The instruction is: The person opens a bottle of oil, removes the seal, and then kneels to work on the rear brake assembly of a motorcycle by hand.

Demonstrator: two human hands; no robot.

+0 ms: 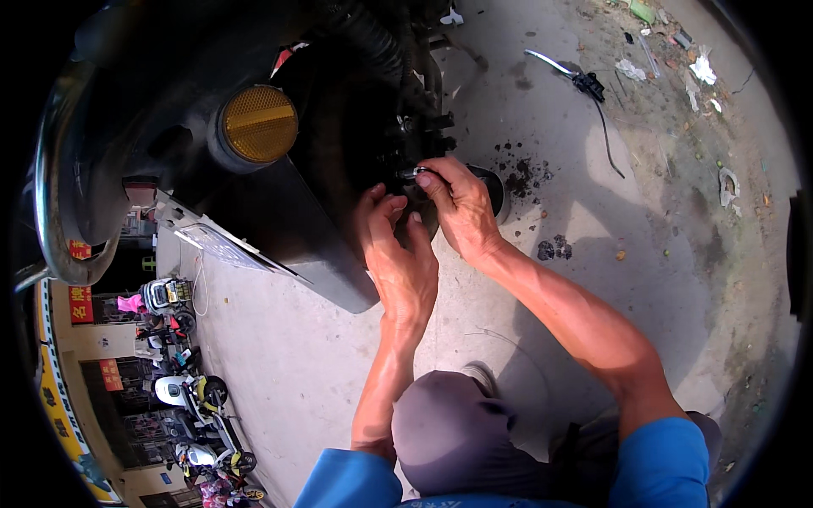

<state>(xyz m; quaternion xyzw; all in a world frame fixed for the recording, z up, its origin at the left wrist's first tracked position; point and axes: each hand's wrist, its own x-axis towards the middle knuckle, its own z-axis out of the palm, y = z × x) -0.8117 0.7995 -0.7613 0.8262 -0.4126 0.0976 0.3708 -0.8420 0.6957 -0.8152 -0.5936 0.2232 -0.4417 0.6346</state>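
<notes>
The dark rear end of a scooter [313, 220] fills the upper left, with a round amber reflector [258, 124] and a mudguard [339, 284]. Beside its shaded wheel area, my right hand [464, 207] pinches a small shiny metal part [414, 172] between thumb and fingers. Its exact kind is too small and dark to make out. To the left and slightly lower, my left hand [400, 267] has its fingers bent and apart beside the dark machinery, with nothing visible in them. Deep shadow hides what its fingertips may touch.
A number plate [222, 243] juts from the mudguard. On the concrete lie a black lever assembly with a cable [588, 84], dark oily spots [527, 175] and litter [703, 68] at the far right. Several parked scooters [196, 402] stand by shopfronts at left.
</notes>
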